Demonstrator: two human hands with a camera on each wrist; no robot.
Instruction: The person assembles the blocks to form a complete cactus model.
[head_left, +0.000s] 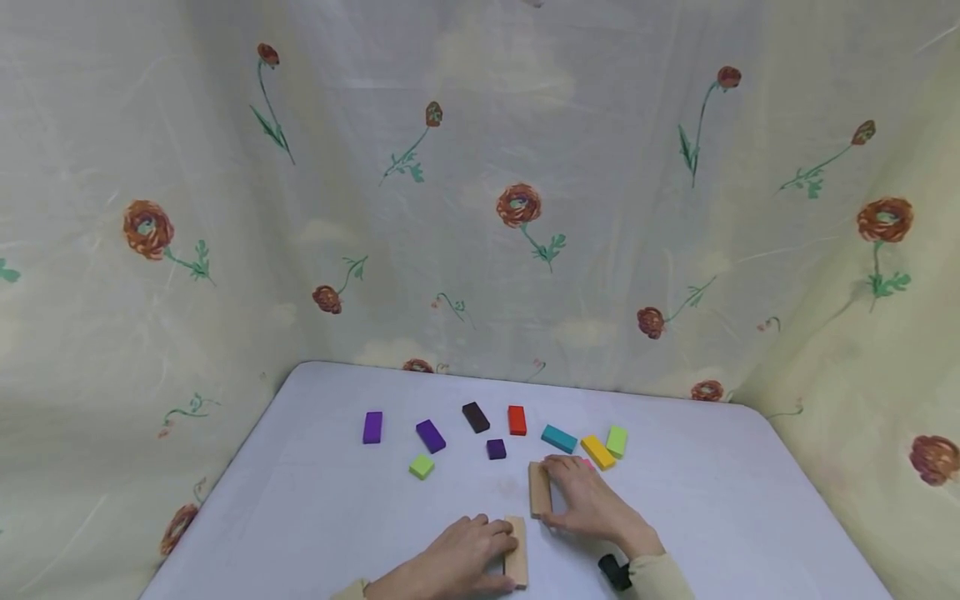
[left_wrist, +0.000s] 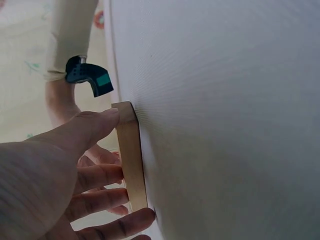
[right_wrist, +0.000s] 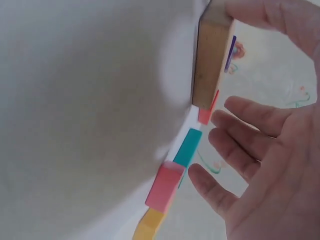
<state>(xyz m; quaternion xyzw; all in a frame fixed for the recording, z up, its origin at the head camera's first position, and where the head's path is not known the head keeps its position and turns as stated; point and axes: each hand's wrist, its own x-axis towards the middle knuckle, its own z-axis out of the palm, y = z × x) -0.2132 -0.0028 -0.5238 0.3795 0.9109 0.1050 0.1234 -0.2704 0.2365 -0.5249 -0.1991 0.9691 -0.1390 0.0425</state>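
Observation:
My left hand (head_left: 465, 557) holds a plain wooden block (head_left: 516, 552) on the table, near the front. The left wrist view shows its thumb (left_wrist: 107, 120) against one end of this block and fingers along the side. Ahead and to the right lies a second wooden block (head_left: 539, 490), with my right hand (head_left: 588, 502) spread beside it. In the right wrist view the right thumb (right_wrist: 250, 11) touches that block's near end, while the other fingers stand slightly apart from it. A pink block (right_wrist: 166, 186) lies beyond the right hand, mostly hidden in the head view.
Beyond the hands lie a red block (head_left: 517, 420), a teal block (head_left: 558, 439), a yellow block (head_left: 597, 452), a black block (head_left: 476, 417) and several purple and green ones. A flowered cloth (head_left: 600, 250) hangs behind the white table (head_left: 300, 508).

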